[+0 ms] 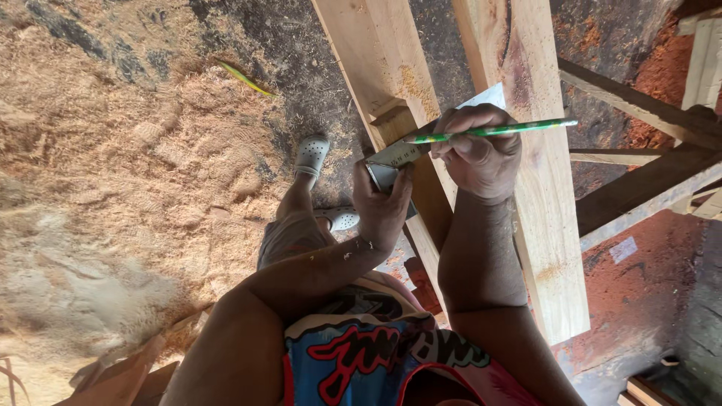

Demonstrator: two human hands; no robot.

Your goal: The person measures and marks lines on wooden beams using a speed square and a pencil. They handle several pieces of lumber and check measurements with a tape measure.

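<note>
A thick drift of pale sawdust (113, 188) covers the floor on the left, thinning to dark ground beside the person's legs. Two long pale timber planks run up and away through the middle of the view: the left plank (376, 60) has a notch cut into its edge, and the right plank (541, 225) is broader, with reddish dust on its face. Darker beams (647, 180) cross behind them on the right, over red-brown dust.

The left hand (383, 207) is closed around a tape measure case (382, 177), held against the notched plank; its yellowish blade (402, 154) runs out toward the other hand. The right hand (477, 150) rests on the wood between the two planks, its grip closed on a green pencil (496, 130) that lies level, its tip pointing right across the broad plank. A white slip of paper (489, 96) shows just behind the knuckles.

Below, two grey clogs (312, 154) stand at the edge of the sawdust. A thin yellow-green strip (244, 77) lies well apart on the floor.
</note>
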